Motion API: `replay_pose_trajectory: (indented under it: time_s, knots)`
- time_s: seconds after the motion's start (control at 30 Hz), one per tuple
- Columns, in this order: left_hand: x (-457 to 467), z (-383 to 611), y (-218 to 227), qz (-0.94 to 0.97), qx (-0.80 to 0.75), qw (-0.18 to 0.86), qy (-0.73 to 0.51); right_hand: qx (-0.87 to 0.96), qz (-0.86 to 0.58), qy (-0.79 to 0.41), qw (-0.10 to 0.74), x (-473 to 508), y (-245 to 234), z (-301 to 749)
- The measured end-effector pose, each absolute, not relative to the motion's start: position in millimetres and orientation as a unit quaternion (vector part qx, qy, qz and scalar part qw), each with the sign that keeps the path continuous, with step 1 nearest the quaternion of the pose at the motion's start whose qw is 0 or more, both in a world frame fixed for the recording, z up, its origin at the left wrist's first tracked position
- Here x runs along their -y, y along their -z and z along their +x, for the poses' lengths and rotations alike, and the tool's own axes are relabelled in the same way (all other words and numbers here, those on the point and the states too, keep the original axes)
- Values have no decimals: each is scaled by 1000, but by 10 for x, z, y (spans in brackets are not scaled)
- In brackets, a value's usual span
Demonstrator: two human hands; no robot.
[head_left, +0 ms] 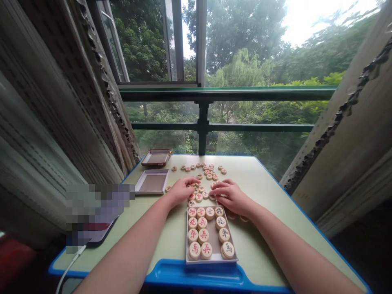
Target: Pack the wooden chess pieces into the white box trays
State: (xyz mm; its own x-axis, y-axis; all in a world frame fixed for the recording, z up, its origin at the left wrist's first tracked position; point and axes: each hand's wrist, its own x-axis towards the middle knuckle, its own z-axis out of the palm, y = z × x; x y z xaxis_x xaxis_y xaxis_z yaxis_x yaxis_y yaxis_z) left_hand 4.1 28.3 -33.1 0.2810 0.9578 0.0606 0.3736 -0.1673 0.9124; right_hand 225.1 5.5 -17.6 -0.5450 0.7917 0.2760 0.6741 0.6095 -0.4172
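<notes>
Round wooden chess pieces (206, 173) with red and black characters lie scattered on a pale green table (263, 192). A shallow white box (212, 257) near the front edge holds several pieces laid in rows. My left hand (180, 190) rests palm down on the loose pieces just beyond the box, fingers curled over them. My right hand (231, 196) lies beside it, fingers stretched flat toward the left over more pieces. What either hand grips is hidden.
An empty white box lid (152, 181) lies at the left, with a brown tray (157, 157) behind it. A dark phone (101, 239) with a white cable sits at the left edge. A blue rim (196, 275) borders the table; a railing and window stand beyond.
</notes>
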Motion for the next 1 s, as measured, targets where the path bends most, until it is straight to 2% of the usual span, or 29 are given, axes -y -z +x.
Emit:
replay_pose_trajectory:
  time_s: [0.47,0.67,1.0]
  knots:
    - [-346,29,406,707,-501,355,-350,858,-432,-122,250,-84,179,2265]
    - [-364,51,415,689,-515,359,-362,842,-453,-111,271,-80,162,2300]
    - [-322,77,374,737,-503,324,-314,852,-445,-112,251,-68,161,2253]
